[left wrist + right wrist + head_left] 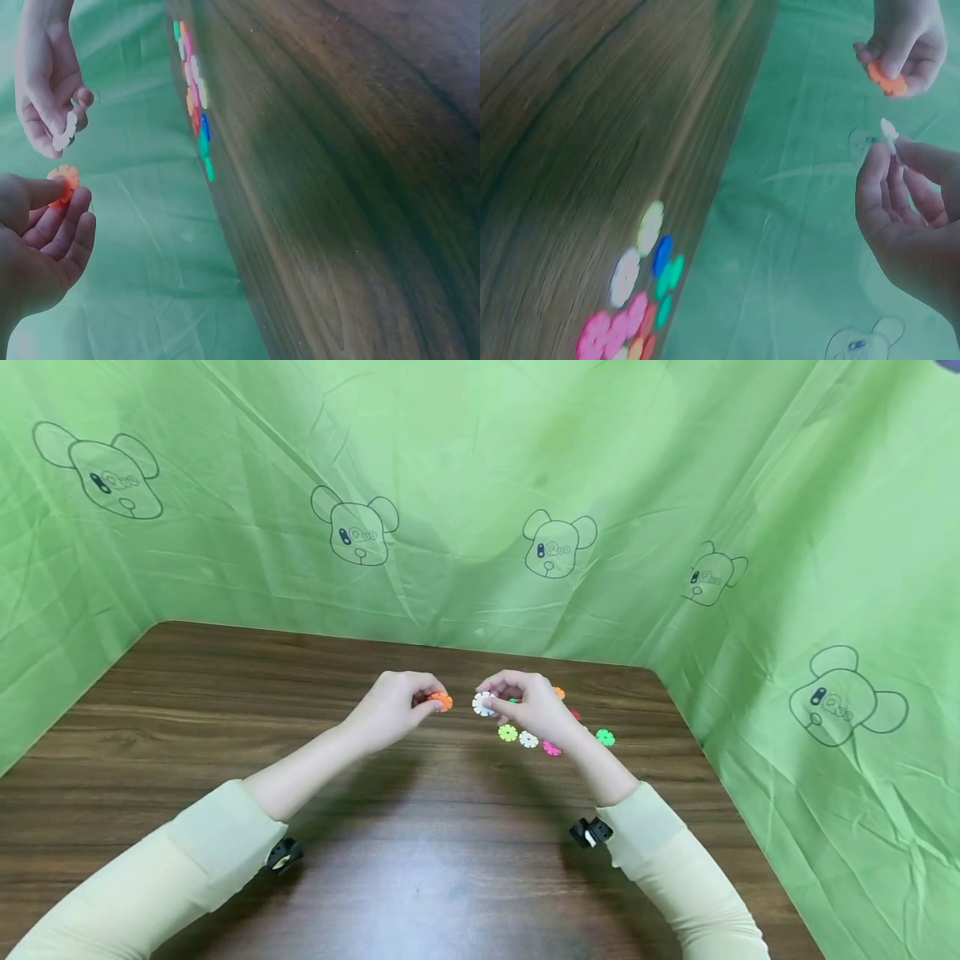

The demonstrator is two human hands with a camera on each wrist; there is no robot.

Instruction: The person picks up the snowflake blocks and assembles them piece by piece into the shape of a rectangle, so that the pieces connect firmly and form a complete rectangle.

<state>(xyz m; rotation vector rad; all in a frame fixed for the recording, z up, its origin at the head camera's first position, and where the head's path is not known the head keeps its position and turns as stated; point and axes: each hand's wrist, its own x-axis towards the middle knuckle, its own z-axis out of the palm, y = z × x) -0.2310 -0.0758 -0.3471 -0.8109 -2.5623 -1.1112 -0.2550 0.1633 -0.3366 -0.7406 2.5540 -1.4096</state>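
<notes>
Between thumb and fingers my left hand (395, 707) pinches an orange notched plastic disc (445, 702), flower-like in outline. Facing it across a small gap, my right hand (531, 703) pinches a white notched disc (482, 703) of the same kind. Both discs are held up above the table and do not touch. In the left wrist view the orange disc (66, 184) sits below the white disc (66, 131). The right wrist view shows the white disc (889, 129) nearly edge-on, with the orange disc (887, 78) turned more to its face.
Several loose discs lie on the brown wooden table (420, 827) beneath and around my right hand, among them a yellow-green disc (507, 732), a white one (528, 740), a pink one (552, 748) and a green one (605, 737). A green curtain (465, 585) hangs around the table's far and side edges.
</notes>
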